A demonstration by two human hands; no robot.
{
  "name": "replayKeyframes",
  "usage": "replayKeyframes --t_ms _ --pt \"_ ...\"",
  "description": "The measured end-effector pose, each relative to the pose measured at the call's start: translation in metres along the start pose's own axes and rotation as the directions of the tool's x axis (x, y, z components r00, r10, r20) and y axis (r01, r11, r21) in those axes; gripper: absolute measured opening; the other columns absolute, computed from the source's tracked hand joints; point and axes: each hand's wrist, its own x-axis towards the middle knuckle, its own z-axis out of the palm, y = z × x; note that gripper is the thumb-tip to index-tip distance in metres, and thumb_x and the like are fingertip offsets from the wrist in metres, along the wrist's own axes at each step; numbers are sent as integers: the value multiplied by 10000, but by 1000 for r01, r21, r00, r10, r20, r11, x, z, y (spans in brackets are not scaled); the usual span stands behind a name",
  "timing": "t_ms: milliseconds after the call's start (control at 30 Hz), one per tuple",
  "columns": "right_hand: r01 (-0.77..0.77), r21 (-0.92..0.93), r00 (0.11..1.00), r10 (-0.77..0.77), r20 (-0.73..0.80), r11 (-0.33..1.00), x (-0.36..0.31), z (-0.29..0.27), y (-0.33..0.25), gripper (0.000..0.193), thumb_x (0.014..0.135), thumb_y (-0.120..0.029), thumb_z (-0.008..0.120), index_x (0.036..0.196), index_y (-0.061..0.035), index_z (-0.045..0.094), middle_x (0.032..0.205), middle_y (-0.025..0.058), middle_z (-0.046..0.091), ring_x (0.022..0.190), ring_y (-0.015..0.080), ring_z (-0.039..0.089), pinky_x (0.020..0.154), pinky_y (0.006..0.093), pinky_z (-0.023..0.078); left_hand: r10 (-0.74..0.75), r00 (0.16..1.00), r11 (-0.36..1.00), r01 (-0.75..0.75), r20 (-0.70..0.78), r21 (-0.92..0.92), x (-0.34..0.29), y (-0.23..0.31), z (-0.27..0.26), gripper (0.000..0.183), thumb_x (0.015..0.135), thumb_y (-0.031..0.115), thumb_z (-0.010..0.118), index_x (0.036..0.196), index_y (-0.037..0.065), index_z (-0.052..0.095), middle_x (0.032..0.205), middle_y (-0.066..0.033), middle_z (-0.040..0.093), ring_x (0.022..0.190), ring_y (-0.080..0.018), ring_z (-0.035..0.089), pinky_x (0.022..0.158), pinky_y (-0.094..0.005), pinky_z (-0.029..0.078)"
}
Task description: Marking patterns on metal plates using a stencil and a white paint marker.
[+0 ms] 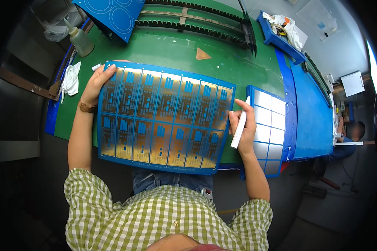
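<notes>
A blue circuit board panel (161, 121) with two rows of gold-coloured rectangles is held up in front of my body, above the near edge of the green table. My left hand (97, 85) grips its upper left edge, thumb on the face and the other fingers mostly hidden behind. A small white piece (96, 67) shows beside that hand; I cannot make out what it is. My right hand (245, 125) is closed round a white marker pen (239, 129), tilted with its tip upward. The fingertips of that hand also touch the panel's right edge.
A stack of panels with silvery rectangles (268, 125) lies right of my right hand. Behind stand a black slotted rack (188, 26) and a blue panel with circles (113, 14). A squeeze bottle (81, 42) and white cloth (71, 79) are left. A person (349, 140) sits far right.
</notes>
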Motion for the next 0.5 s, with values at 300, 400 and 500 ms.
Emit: replayKeyframes --t_ms 300,400,500 --pt "-23 23 1000 23 -3 999 0 1 -3 299 865 -85 603 1145 -36 510 600 -20 488 480 34 440 427 180 333 -7 1000 1000 7 -6 -8 -1 2 1 399 938 284 423 1170 -30 509 1000 -86 618 861 -125 590 775 -248 469" --pt "-20 22 1000 20 -3 1000 0 1 -3 294 867 -89 601 1143 -37 512 598 -20 487 472 34 439 422 181 332 2 1000 1000 -2 8 -18 -1 2 1 394 945 279 417 1166 -30 520 1006 -85 623 879 -129 593 785 -253 467" --pt "-30 26 1000 30 5 999 0 1 -3 289 870 -88 596 1142 -38 513 596 -19 486 465 35 437 418 182 330 -1 1000 1000 2 17 -23 -1 1 0 393 946 277 418 1166 -32 520 1009 -84 621 881 -126 591 788 -253 466"
